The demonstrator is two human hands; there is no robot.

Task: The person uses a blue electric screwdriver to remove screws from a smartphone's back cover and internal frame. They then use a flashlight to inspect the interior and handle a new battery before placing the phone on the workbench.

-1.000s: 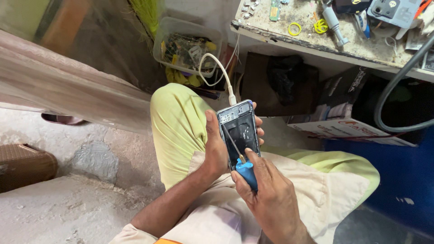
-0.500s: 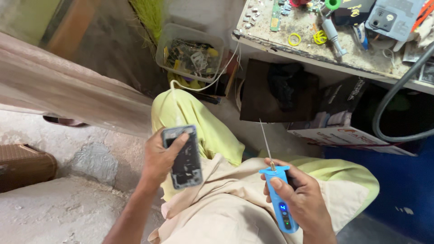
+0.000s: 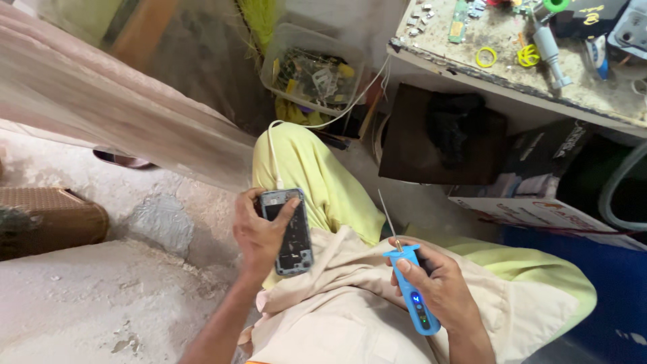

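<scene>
Since the earlier frames, phone and tool have been drawn apart, each now held over its own side of the lap. Behind both hands, a cluttered workbench (image 3: 512, 74) is seen. An opened phone (image 3: 288, 232) with white cable (image 3: 271, 152) attached is gripped by the closed left hand (image 3: 259, 236). A blue electric screwdriver (image 3: 412, 291) is clasped in the right hand (image 3: 438, 293), bit pointing up.

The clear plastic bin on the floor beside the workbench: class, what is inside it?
The clear plastic bin holds a jumble of small parts, with yellow and green pieces among them. Its lower layers and bottom are covered by that pile, so they cannot be seen.
</scene>
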